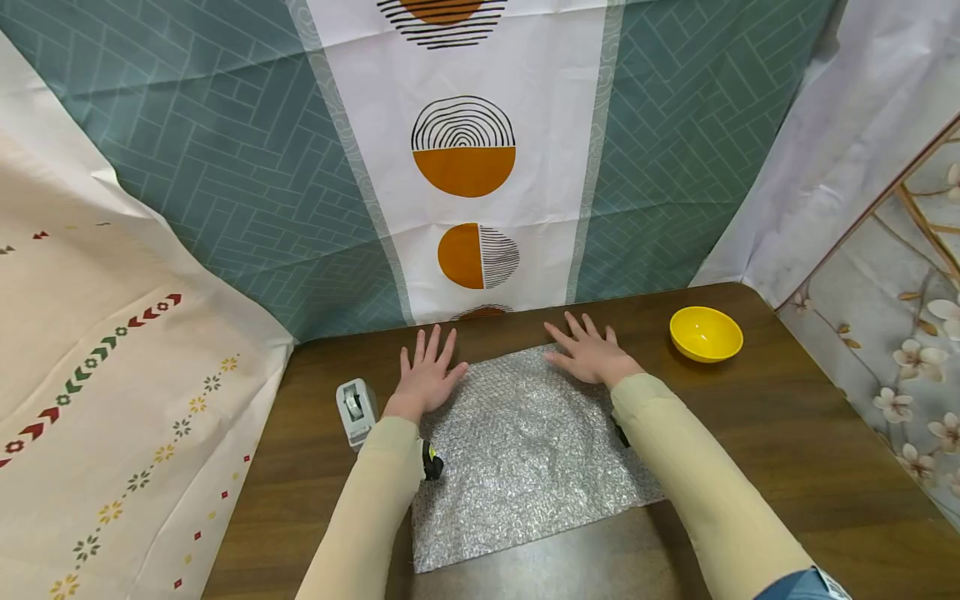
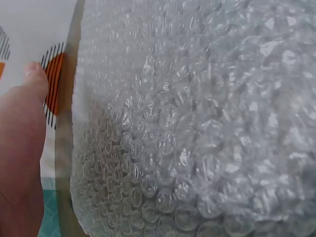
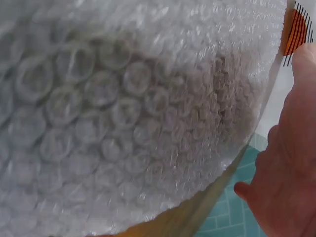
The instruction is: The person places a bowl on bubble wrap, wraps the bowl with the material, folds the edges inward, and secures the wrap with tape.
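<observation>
A sheet of clear bubble wrap [image 1: 532, 450] lies spread on the brown wooden table, its bubbles filling much of both wrist views. My left hand [image 1: 427, 371], fingers straight and spread, is at the sheet's far left corner. At the far right corner my right hand [image 1: 588, 354] also has its fingers spread, the tips reaching past the far edge. Neither hand grips anything. In the left wrist view the left thumb [image 2: 35, 81] shows beside the bubble wrap; the right wrist view has part of the right hand along the sheet's edge.
A white tape dispenser [image 1: 357, 410] stands left of my left hand. Toward the back right sits a yellow bowl [image 1: 706, 335]. Patterned cloths [image 1: 525, 200] hang behind the table [image 1: 757, 433] and at both sides.
</observation>
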